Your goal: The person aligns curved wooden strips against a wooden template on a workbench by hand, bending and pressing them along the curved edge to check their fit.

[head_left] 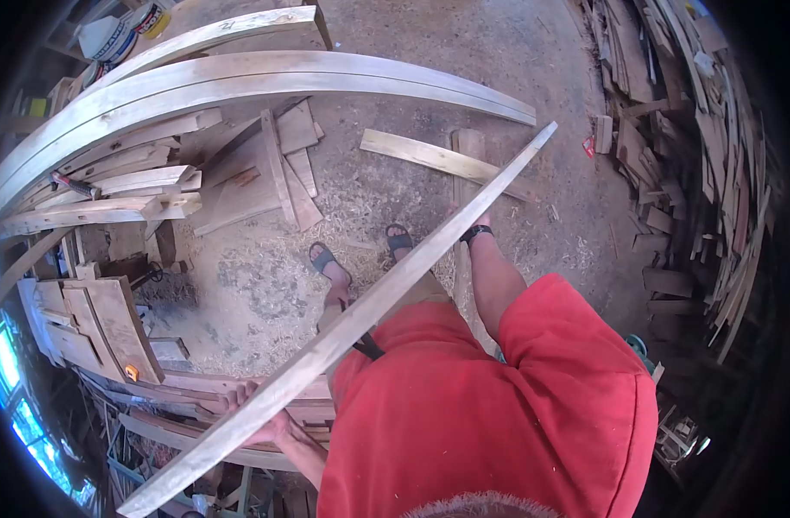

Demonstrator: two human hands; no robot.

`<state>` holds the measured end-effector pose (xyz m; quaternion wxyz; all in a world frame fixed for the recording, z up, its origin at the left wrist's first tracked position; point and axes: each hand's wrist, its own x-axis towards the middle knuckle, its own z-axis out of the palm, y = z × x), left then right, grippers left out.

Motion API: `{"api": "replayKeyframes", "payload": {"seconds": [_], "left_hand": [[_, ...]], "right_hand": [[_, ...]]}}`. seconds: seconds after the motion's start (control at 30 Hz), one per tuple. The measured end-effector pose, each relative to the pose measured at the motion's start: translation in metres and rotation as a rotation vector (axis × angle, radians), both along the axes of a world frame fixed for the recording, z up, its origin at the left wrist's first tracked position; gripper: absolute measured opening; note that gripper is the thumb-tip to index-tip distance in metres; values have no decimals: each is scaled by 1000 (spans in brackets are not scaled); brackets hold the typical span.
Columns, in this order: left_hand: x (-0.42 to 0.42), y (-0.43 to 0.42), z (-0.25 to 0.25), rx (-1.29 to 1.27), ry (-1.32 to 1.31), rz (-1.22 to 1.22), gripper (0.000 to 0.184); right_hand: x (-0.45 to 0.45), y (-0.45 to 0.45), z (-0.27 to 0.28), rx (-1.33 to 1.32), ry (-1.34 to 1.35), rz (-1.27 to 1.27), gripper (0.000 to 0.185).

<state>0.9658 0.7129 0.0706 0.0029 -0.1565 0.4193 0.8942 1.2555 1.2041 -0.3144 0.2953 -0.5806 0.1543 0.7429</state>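
A long, straight wooden plank [352, 319] slants across the view in front of my body, from lower left to upper right. My left hand [270, 423] is closed around its lower part, with the fingertips showing past the upper edge. Farther up, my right hand [481, 219] grips the plank from behind, and the wood hides most of its fingers. A dark band [476, 232] circles my right wrist. Beyond the plank's upper end, a shorter pale board [417, 150] lies on the ground across another piece of wood [469, 142].
Long curved beams [265, 72] extend across the upper left, above stacked timber [110, 207]. A hammer-like tool [75, 185] rests on that stack. Piled offcuts [671, 164] line the right side. Shavings cover the floor [265, 285] around my sandalled feet. Buckets [106, 38] stand at upper left.
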Motion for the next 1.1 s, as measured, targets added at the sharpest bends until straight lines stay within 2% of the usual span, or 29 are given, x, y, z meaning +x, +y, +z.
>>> {"api": "replayKeyframes", "payload": {"seconds": [0.03,0.1,0.17,0.2,0.27,0.3,0.33,0.4,0.43,0.47,0.53,0.57,0.6,0.63,0.67,0.8,0.83,0.9,0.93,1.0,1.03,1.1], "left_hand": [[7,-16,-4,129,-18,-45,89],[23,-19,-7,65,-38,-9,90],[38,-33,-16,8,-41,43,91],[43,-48,-26,-31,-30,47,88],[51,-90,-49,-105,-16,53,82],[49,-114,-58,-29,-27,96,60],[50,-144,-70,-31,-28,103,60],[56,-210,-99,380,-42,109,35],[58,-229,-112,305,73,-18,24],[71,-242,-127,304,130,13,24],[86,-243,-133,370,-130,270,31],[92,-236,-141,345,-176,364,37],[91,-215,-141,292,-183,429,43],[95,-203,-140,231,-183,495,49],[96,-184,-128,183,-196,571,56],[93,-110,-65,118,-276,809,83],[94,-102,-63,124,-310,804,90],[107,-127,-116,116,-404,645,87],[113,-134,-135,84,-507,454,83],[107,-121,-128,116,-554,448,77],[103,-114,-123,130,-616,418,70],[97,-108,-143,144,-573,433,70]], "right_hand": [[0,-2,6,-3,-25,-20,77],[16,-15,-2,-18,-64,-34,76],[17,-27,-23,251,-303,110,75],[11,-34,-23,246,-290,125,75],[-10,-57,26,194,-330,99,69],[-7,-68,40,115,-96,49,55],[-3,-75,51,114,-97,56,55],[0,-92,67,205,274,87,37],[-4,-99,68,238,454,95,33],[-4,-106,71,267,633,98,30],[-9,-109,71,289,967,100,22],[-9,-106,69,300,1076,105,18],[-15,-95,70,354,1040,66,18],[-8,-85,73,332,710,39,19],[-21,-77,101,507,694,135,21],[-65,-25,148,611,1019,203,23],[-74,-10,151,599,1049,237,23],[-90,18,167,796,1215,362,28],[-98,25,186,791,1239,385,28],[-117,17,243,988,1075,420,31],[-126,35,239,980,1167,457,33],[-149,49,258,1021,1233,501,33]]}}
